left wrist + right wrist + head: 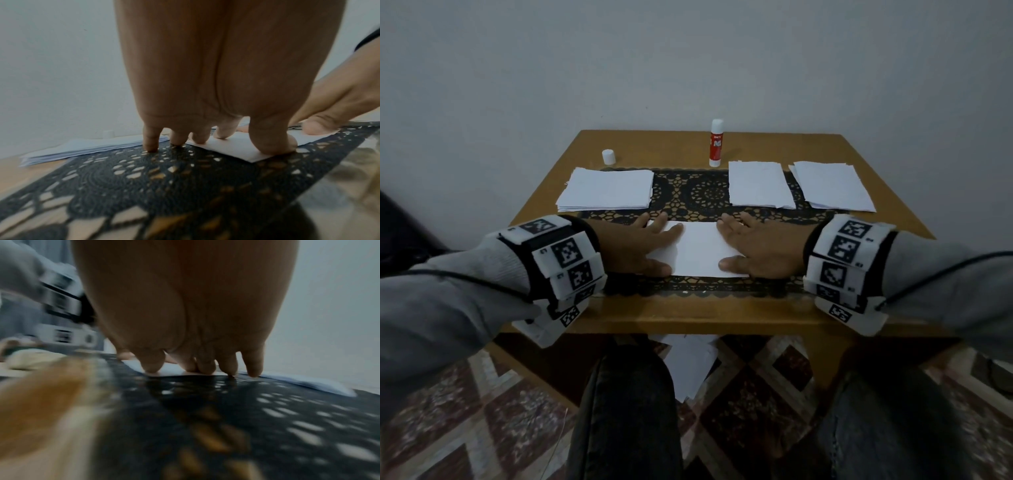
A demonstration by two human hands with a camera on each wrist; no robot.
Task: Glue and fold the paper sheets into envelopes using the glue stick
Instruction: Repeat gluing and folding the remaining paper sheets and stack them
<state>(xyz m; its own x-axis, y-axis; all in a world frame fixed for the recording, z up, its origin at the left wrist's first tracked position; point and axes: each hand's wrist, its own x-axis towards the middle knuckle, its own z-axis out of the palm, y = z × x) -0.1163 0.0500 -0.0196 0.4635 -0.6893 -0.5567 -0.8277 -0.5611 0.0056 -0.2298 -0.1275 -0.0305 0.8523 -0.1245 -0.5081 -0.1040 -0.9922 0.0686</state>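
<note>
A person seated at a small wooden worktop [544, 192] presses a folded sheet flat with both hands. At the far left of the scene, a grey sleeve [448, 294] ends in a wrist band of black-and-white markers [561, 260]. Beyond it, at the back left of the worktop, stands a small white cap [608, 157], and just in front of the cap lies a stack of white paper [607, 189], its near half resting on a black lace mat [702, 195] that runs across the surface.

The left hand [640, 246] lies flat, fingers straight and slightly spread, on the left end of the folded sheet [700, 248]; the left wrist view shows the thumb and two fingers pressing the paper while the outer fingers touch the mat. The sheet sits on the mat near the front edge, between the two hands. Behind it, at the back of the worktop, a red-and-white glue stick [716, 144] stands upright with its cap off.

The right hand [760, 246] mirrors the left, fingers extended and palm down, on the sheet's right end; its wrist view is blurred, yet shows fingertips on the paper. Farther back on the right lie two more piles of white paper, one [758, 185] just beside the other [830, 186]. Under the worktop, loose white sheets [690, 363] lie on a patterned carpet [482, 411] between the person's knees.
</note>
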